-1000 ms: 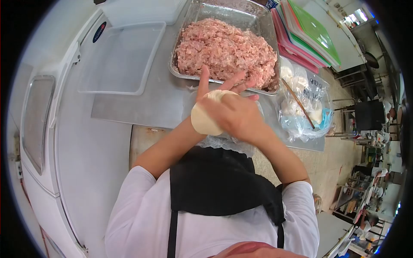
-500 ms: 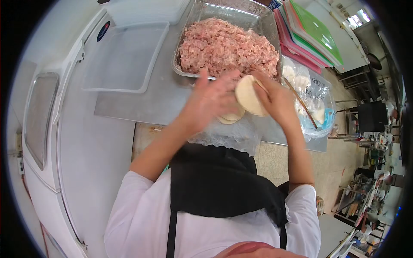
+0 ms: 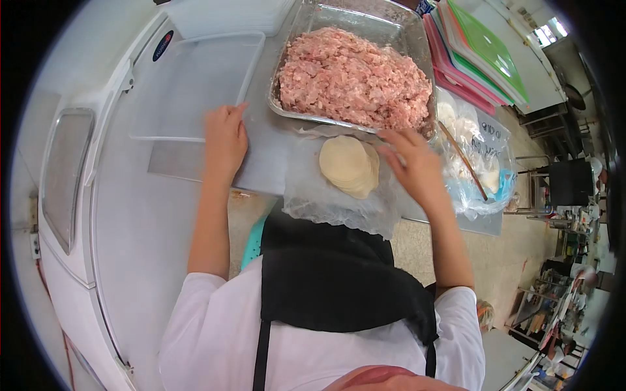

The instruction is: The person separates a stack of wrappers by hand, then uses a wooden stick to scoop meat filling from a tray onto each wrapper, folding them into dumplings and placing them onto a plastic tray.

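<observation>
A short, fanned stack of round, pale dough wrappers [image 3: 345, 161] lies on a crinkled plastic sheet [image 3: 306, 199] in front of me. My right hand [image 3: 417, 166] is just right of the stack, by the near right corner of the metal pan [image 3: 313, 118]. Its fingers are bent with thumb and forefinger apart, and I see nothing held. Pink minced meat [image 3: 352, 75] is heaped in that pan. Over to the left, my left hand [image 3: 225, 137] is closed at the near right corner of a clear plastic tray [image 3: 189, 81]; its fingertips partly hide the rim.
Coloured cutting boards [image 3: 479, 49] are stacked at the back right. Bagged white lumps [image 3: 473, 146] lie beside the pan, with a thin wooden stick [image 3: 463, 159] across them. A white appliance [image 3: 140, 260] fills the left side. Further right are kitchen shelves.
The wrapper that was in my right hand is back on the stack. My left hand has moved left from the wrappers to the clear tray. My right hand has stayed near the pan.
</observation>
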Tool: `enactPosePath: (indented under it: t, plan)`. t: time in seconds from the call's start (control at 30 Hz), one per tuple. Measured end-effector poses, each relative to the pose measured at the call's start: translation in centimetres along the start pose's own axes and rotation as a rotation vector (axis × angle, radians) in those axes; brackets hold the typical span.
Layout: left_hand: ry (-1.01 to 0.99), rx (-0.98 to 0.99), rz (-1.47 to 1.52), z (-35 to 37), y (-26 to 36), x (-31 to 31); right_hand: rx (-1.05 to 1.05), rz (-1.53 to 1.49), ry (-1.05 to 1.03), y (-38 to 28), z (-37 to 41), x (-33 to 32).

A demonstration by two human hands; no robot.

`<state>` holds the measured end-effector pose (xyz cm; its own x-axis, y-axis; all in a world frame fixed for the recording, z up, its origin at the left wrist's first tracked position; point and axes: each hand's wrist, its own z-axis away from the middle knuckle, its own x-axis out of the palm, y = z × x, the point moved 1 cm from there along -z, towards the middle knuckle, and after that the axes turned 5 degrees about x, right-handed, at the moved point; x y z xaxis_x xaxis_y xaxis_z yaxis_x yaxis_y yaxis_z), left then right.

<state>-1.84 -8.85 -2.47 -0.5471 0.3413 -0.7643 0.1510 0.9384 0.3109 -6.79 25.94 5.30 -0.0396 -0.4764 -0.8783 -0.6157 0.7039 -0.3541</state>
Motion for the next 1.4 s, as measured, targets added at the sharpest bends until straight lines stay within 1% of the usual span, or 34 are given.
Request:
enactPosePath:
  t: [0.1,0.2,0.3,0.4,0.5,0.6,0.67,0.73,0.8,0.9,0.97,1.0,1.1,1.2,1.3,1.4]
  plan:
    - [-0.066,-0.054,0.063,0.7,0.4,-0.8,0.090,0.084,0.062,2.4,0.0,-3.1]
    - [-0.112,-0.053,0.104,1.4,0.3,-1.5,0.234,0.152,0.063,4.8,0.9,-5.2]
    - [-0.105,-0.057,0.129,1.5,0.8,-1.9,0.352,0.245,0.025,7.5,2.3,-6.0]
    - [-0.158,-0.057,0.122,0.8,0.8,-2.4,0.327,0.309,0.007,8.9,3.3,-6.0]
    - [-0.505,-0.355,0.321,-1.5,0.7,-4.6,0.378,0.286,-0.049,9.5,3.8,-5.6]
    - [-0.222,-0.023,0.115,-6.6,-2.1,-5.0,0.385,0.267,-0.076,10.4,4.0,-5.3]
    - [-0.018,0.128,0.028,-12.2,-3.7,-4.8,0.394,0.258,-0.091,10.3,3.9,-5.4]
    - [0.120,0.292,-0.026,-18.0,-6.6,-3.0,0.421,0.245,-0.103,9.9,3.6,-5.7]
    - [0.185,0.354,-0.133,-22.6,-9.3,-0.6,0.432,0.232,-0.117,10.0,3.6,-5.8]
    - [0.300,0.258,-0.265,-26.6,-12.2,4.7,0.430,0.218,-0.121,10.1,3.5,-5.9]
    - [0.245,0.246,-0.278,-27.7,-13.3,6.0,0.419,0.213,-0.116,10.2,3.5,-5.9]
    - [0.218,0.239,-0.283,-27.8,-12.7,5.8,0.410,0.213,-0.112,10.3,3.5,-5.9]
    - [0.133,0.123,-0.272,-27.4,-11.2,4.9,0.382,0.203,-0.102,10.3,3.5,-5.9]
    - [0.250,0.188,-0.261,-26.9,-12.0,5.8,0.340,0.213,-0.087,10.6,3.2,-5.4]
    - [0.161,0.104,-0.153,-26.9,-11.9,5.1,0.322,0.217,-0.097,10.5,3.1,-5.1]
    - [0.145,0.134,-0.143,-26.7,-11.8,4.7,0.333,0.203,-0.102,10.3,2.9,-5.0]
